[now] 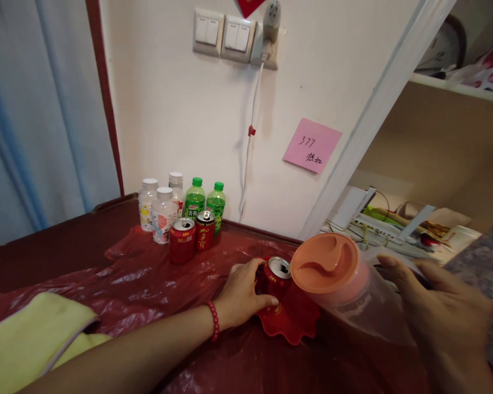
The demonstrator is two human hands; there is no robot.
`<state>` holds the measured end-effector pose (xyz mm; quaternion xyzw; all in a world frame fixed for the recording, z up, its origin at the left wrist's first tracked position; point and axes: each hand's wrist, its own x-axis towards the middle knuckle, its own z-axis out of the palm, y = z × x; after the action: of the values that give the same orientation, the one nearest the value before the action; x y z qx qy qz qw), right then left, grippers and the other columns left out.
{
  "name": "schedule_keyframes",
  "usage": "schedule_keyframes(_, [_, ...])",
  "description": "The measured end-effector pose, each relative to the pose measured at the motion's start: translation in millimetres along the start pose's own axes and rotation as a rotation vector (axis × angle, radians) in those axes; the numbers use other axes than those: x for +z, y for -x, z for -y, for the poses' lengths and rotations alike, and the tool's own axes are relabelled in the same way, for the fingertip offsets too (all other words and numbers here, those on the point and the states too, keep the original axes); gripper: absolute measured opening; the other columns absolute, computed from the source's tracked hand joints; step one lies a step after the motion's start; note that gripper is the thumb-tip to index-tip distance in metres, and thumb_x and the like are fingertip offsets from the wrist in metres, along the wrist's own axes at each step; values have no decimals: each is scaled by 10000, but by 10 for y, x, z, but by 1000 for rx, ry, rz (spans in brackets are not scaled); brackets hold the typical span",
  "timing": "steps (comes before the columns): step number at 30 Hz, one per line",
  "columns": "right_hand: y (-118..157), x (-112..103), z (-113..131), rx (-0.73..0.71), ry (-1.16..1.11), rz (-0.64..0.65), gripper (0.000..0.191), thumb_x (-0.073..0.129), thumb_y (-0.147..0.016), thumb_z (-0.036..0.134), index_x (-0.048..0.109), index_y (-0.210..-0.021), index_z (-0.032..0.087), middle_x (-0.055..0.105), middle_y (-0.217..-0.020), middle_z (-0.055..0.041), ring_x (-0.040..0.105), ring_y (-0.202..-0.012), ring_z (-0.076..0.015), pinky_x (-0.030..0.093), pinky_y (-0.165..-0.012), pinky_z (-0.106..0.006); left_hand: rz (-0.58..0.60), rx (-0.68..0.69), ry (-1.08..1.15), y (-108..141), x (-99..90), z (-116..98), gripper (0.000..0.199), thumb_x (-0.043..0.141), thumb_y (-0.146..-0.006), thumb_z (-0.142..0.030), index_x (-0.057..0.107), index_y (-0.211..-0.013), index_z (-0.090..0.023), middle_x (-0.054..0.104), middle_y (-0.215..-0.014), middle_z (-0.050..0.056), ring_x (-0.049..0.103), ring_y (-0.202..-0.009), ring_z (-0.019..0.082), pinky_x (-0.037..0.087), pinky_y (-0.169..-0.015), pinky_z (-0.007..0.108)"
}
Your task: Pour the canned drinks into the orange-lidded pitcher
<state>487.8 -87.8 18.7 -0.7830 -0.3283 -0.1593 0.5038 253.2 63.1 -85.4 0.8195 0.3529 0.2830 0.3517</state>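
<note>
My left hand (242,295) is wrapped around an opened red can (276,276) that stands on a red scalloped plate (293,323). My right hand (443,314) grips a clear plastic jug with an orange lid (326,262), tilted so the lid faces the can. The jug's lid sits right beside the can's top. A red bead bracelet (213,322) circles my left wrist.
Two more red cans (191,238), two green bottles (205,200) and three white-capped bottles (162,210) stand by the wall. A yellow cloth (28,334) lies at front left on the red plastic sheet (148,284). A pink note (312,145) is on the wall. A cluttered shelf (394,230) is at right.
</note>
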Motion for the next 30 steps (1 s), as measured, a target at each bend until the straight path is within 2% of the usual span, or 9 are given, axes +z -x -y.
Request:
schedule_keyframes(8, [46, 11, 74, 15, -26, 4, 462, 697, -686, 691, 710, -770, 236, 390, -513, 63, 408, -583, -167, 319, -530, -280, 13, 6, 7, -6, -22, -29, 753, 865, -663, -356, 555, -1338, -234, 659, -1303, 83, 555, -1193, 331, 433, -1023, 437])
schedule_keyframes(16, [-10, 13, 9, 20, 52, 3, 557, 653, -666, 759, 750, -848, 242, 484, -542, 58, 412, -560, -167, 315, -513, -286, 8, 4, 13, 10, -10, -19, 753, 866, -659, -358, 557, -1334, -229, 656, -1305, 81, 551, -1193, 328, 429, -1019, 431])
schedule_keyframes(20, [-32, 28, -13, 13, 50, 14, 552, 647, -654, 764, 739, -817, 245, 435, -503, 57, 407, -550, -176, 318, -488, -283, 9, 5, 15, 9, -7, -23, 740, 866, -664, -360, 563, -1326, -227, 658, -1299, 75, 551, -1184, 325, 428, -1015, 430])
schedule_keyframes(26, [-8, 26, 19, 9, 62, 2, 572, 633, -651, 782, 731, -800, 239, 527, -550, 41, 467, -596, -192, 316, -485, -286, 13, 7, 14, 0, -6, -32, 750, 869, -660, -354, 560, -1332, -224, 658, -1299, 76, 551, -1184, 327, 425, -1017, 425])
schedule_keyframes(30, [10, 28, 23, 0, 45, -7, 550, 645, -656, 774, 721, -759, 239, 485, -522, 43, 440, -571, -181, 324, -479, -276, 14, 5, 11, -1, -11, -34, 761, 872, -658, -354, 556, -1338, -223, 653, -1312, 78, 545, -1189, 327, 422, -1023, 426])
